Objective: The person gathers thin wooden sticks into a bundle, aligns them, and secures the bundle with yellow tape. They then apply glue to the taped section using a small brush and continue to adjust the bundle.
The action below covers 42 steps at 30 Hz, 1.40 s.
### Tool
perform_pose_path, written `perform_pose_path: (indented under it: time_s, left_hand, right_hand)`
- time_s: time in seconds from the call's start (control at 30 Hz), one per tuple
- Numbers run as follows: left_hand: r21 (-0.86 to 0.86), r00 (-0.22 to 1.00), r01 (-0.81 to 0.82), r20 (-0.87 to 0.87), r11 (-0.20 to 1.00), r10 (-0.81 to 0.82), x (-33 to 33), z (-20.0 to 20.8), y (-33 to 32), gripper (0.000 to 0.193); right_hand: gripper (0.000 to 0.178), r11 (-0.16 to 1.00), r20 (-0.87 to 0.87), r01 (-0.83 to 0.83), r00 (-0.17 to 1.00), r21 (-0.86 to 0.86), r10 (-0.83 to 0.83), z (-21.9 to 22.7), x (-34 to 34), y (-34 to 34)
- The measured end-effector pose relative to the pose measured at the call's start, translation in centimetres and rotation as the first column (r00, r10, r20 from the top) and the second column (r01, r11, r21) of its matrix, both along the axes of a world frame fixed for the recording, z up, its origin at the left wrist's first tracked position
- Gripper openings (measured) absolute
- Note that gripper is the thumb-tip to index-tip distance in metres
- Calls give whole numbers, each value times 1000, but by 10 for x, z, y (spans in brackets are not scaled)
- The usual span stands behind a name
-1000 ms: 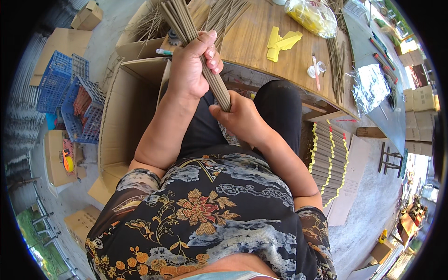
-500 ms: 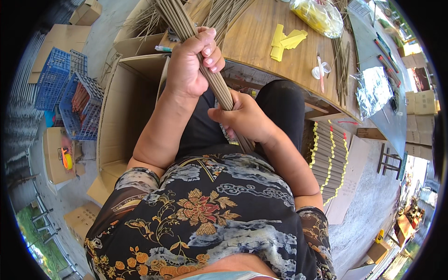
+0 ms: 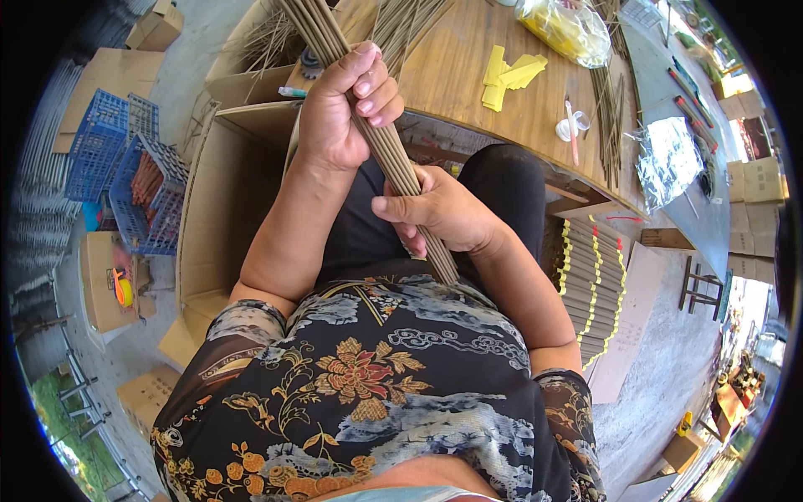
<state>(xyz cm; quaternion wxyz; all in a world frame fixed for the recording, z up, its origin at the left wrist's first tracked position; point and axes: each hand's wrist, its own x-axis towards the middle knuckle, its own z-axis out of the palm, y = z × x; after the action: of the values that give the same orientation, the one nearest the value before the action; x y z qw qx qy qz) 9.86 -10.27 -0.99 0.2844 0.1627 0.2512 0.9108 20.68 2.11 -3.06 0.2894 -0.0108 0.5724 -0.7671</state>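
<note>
A slanting bundle of thin brown incense sticks runs from the top of the view down to my lap. My left hand is wrapped around its upper part, fingers curled over the sticks. Lower down, my right hand grips the same bundle, its thumb lying across the front. The lower stick ends reach my shirt; the upper ends run out of the picture. Beyond my hands, more loose sticks lie on the wooden table.
Yellow paper strips, a plastic bag of yellow material and a small white jar are on the table. An open cardboard box stands at my left, beside blue crates. Yellow-banded stick bundles lie at my right.
The bundle has slid slightly down toward my body. My left hand's fingers have shifted a little on the sticks; my right hand stays nearly in place.
</note>
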Motion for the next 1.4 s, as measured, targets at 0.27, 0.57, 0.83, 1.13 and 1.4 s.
perform_pose_path:
  time_s: [0.27, 0.57, 0.83, 1.13, 1.4]
  left_hand:
    - [-379, 917, -380, -36, 844, 397, 13, 4, 13, 20]
    - [-154, 991, -130, -20, 979, 129, 4, -1, 2, 10]
    - [-158, 984, -177, -46, 971, 172, 4, -4, 1, 14]
    - [24, 995, -71, -66, 997, 72, -4, -15, -3, 62]
    - [-97, 927, -375, -51, 922, 371, -37, -6, -16, 32]
  right_hand:
    - [27, 627, -585, 524, 800, 577, -131, -21, 3, -19]
    - [25, 945, -147, 183, 978, 271, -147, -6, 7, -13]
    - [28, 714, -452, 394, 884, 579, -121, -5, 5, -15]
    - [28, 811, -375, 305, 920, 500, -115, -6, 3, -11]
    - [26, 910, -282, 190, 956, 368, -86, -3, 3, -8]
